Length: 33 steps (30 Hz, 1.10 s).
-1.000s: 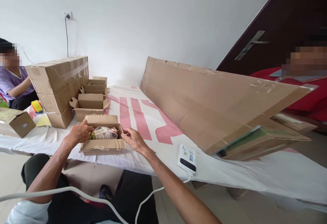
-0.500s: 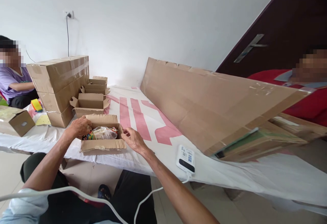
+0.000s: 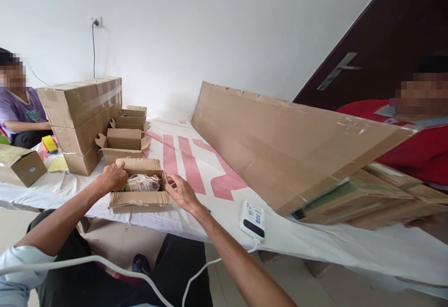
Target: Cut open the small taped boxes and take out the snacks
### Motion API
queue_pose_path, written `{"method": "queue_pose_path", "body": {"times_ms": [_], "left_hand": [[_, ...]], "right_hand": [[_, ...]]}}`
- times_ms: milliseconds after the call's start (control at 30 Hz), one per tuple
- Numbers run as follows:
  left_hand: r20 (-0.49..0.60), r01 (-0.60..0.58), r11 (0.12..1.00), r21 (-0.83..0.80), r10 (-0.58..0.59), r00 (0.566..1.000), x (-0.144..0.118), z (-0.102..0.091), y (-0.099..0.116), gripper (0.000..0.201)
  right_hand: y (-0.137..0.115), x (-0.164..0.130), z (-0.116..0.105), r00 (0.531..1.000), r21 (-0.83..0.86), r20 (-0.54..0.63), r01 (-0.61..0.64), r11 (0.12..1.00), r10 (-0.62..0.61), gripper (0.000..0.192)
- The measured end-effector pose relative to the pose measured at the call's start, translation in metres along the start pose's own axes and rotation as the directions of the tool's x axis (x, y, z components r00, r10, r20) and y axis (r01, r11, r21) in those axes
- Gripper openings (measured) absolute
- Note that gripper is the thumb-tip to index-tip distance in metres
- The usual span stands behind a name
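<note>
Box (image 3: 140, 198) unmoved | left hand (image 3: 112, 177) still curled on rim | right hand (image 3: 181, 192) still open beside

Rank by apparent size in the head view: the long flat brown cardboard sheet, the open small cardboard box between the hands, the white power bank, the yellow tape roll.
1. Long flat brown cardboard sheet
2. Open small cardboard box
3. White power bank
4. Yellow tape roll, though it lies farther from the camera, so this last place is unsure.

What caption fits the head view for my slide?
Both hands, left hand and right hand, flank a small open carton of packets on a white sheet.
</note>
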<state>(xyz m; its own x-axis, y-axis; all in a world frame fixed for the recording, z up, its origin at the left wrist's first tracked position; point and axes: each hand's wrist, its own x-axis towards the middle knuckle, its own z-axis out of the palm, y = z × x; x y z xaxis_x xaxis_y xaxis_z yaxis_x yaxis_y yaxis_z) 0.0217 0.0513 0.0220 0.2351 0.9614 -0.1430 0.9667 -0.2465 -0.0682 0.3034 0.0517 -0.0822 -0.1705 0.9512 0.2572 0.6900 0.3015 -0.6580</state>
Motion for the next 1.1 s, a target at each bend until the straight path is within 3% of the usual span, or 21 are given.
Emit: {"method": "queue_pose_path", "body": {"times_ms": [200,300,433,500,667,833,900,1000,1100], "left_hand": [[-0.024,0.024,1.0,-0.01,-0.024,0.999,-0.005,-0.01,-0.003,0.03],[-0.135,0.067,0.996,-0.058,-0.074,0.988,-0.014,-0.007,-0.017,0.031],[-0.35,0.171,0.971,-0.168,-0.221,0.91,-0.027,0.014,-0.041,0.027],[-0.403,0.134,0.967,-0.218,-0.214,0.89,-0.032,0.028,-0.048,0.027],[-0.369,0.038,0.945,-0.326,-0.164,0.915,-0.044,0.058,-0.037,0.041],[-0.345,-0.084,0.832,-0.549,-0.134,0.929,-0.054,0.074,-0.029,0.061],[-0.341,-0.113,0.797,-0.593,-0.122,0.932,-0.054,0.077,-0.033,0.072],[-0.378,-0.112,0.812,-0.573,-0.141,0.915,-0.051,0.08,-0.039,0.087],[-0.419,-0.151,0.827,-0.541,-0.11,0.901,-0.045,0.086,-0.042,0.092]], "right_hand": [[0.003,-0.001,0.0,1.0,0.001,0.017,0.016,1.0,-0.016,0.04],[0.005,-0.001,0.001,1.0,-0.001,0.009,0.016,1.0,-0.016,0.039],[0.006,0.001,0.002,0.997,-0.02,-0.027,0.078,0.997,-0.078,0.034],[0.005,0.003,0.002,0.99,-0.05,-0.052,0.13,0.99,-0.132,0.029],[0.0,0.005,-0.001,0.99,-0.065,-0.024,0.14,0.988,-0.142,0.016],[-0.008,0.004,-0.006,0.99,-0.101,0.046,0.141,0.985,-0.137,0.012],[-0.013,0.005,-0.008,0.984,-0.154,0.032,0.176,0.972,-0.173,0.019],[-0.023,0.007,-0.011,0.956,-0.196,0.027,0.293,0.936,-0.294,0.041],[-0.033,0.013,-0.014,0.921,-0.175,0.111,0.388,0.905,-0.373,0.048]]}}
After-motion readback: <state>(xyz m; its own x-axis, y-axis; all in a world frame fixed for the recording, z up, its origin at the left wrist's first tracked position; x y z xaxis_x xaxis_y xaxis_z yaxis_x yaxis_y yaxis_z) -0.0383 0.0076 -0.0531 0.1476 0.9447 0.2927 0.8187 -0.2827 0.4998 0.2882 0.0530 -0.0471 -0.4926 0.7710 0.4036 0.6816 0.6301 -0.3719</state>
